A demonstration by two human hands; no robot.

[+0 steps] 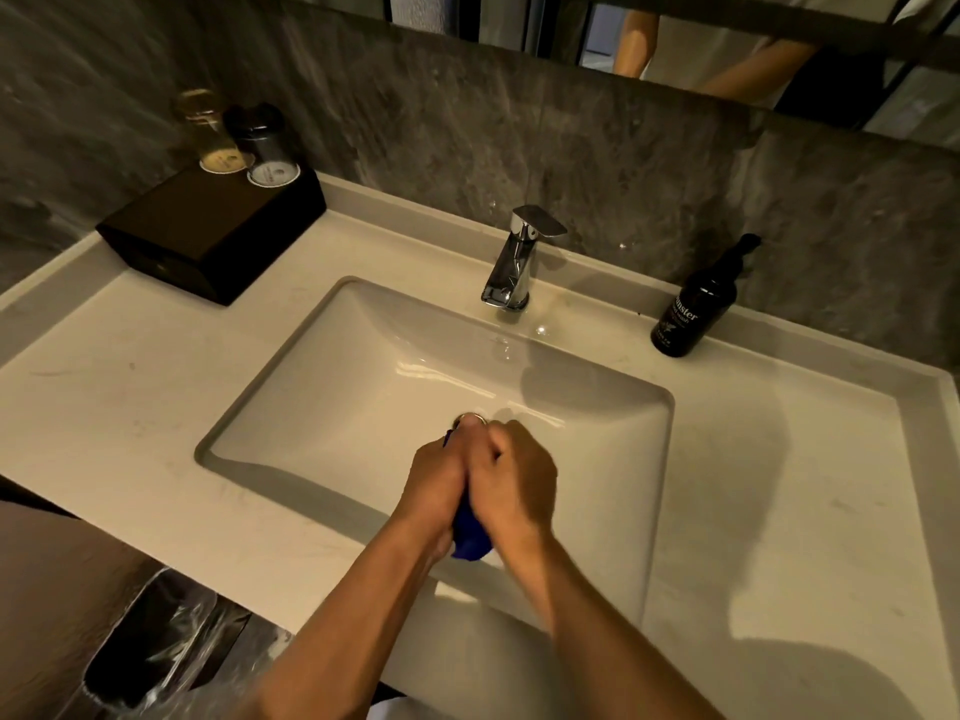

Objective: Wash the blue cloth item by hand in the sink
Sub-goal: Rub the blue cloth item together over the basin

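Together, both hands' fingers (pixel 506 439) clamp the bunched blue cloth (pixel 470 532) over the glossy rectangular sink (pixel 363 366).

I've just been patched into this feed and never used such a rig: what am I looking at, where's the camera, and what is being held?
No machine here: a person's two bare hands, filmed by one wide-angle camera on their head, looking down. The left hand and right hand are pressed together around a blue cloth over the white sink. No water shows running from the faucet. On the counter: a dark pump bottle at right, a black box carrying two upturned glasses at left.
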